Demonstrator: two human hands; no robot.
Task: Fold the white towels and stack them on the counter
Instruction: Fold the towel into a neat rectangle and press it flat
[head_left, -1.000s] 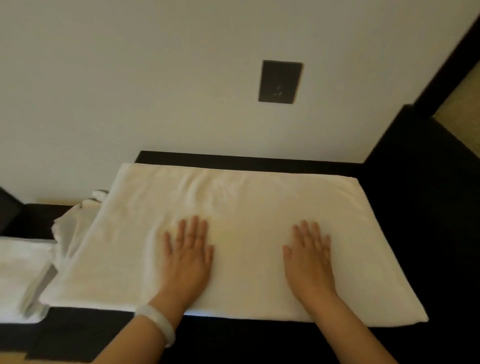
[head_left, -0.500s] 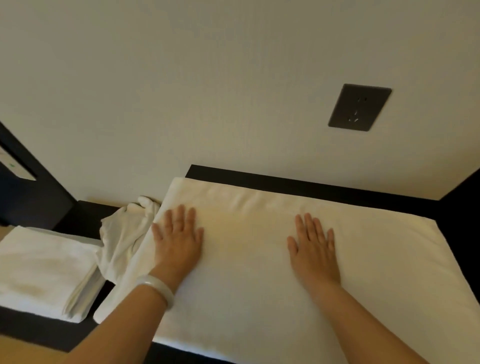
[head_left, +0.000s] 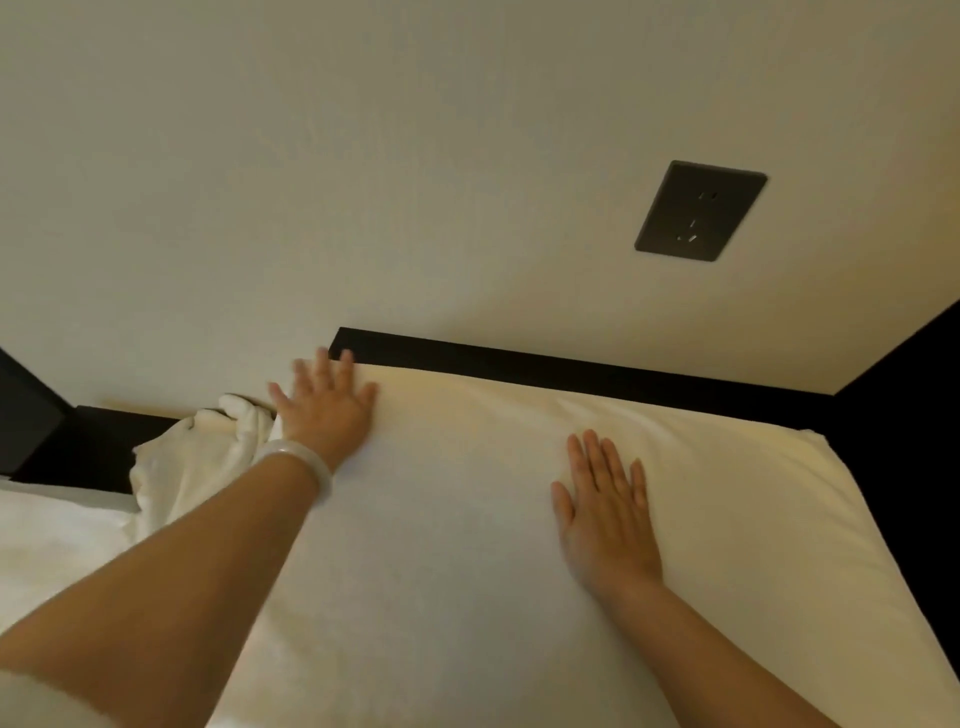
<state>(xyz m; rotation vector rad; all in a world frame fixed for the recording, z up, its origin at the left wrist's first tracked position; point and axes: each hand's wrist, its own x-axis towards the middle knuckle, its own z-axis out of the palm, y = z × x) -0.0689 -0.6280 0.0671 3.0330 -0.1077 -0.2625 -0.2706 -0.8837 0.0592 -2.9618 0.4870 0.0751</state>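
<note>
At the very bottom left corner a pale blur (head_left: 31, 701) shows, too soft to say what it is. Just past it both bare forearms reach out over the big towel (head_left: 467, 597), a broad white slab that lies flat on the bench (head_left: 571, 369) and covers nearly all of it; its near edge runs out of view at the bottom. The right hand (head_left: 605, 512) lies palm down on this towel, right of the middle, fingers straight and close together, pressing flat. On the left wrist sits a pale bracelet (head_left: 304, 465), and beyond it the left hand (head_left: 324, 410) is laid flat on the towel's far left corner, fingers spread; the fingertips are smeared with blur where they reach the far edge. Just beside that hand, to the left, a crumpled towel (head_left: 208, 452) is bunched against the big one, the forearm hiding its near part. Left of that lies a flat towel (head_left: 47, 540), cut off by the frame edge, its folds not to be made out. Of the bench only a dark strip along the wall (head_left: 363, 182) and a dark stretch at the right show. A dark block (head_left: 26, 415) at the far left is half out of view. Up on the wall is a dark socket (head_left: 700, 210).
</note>
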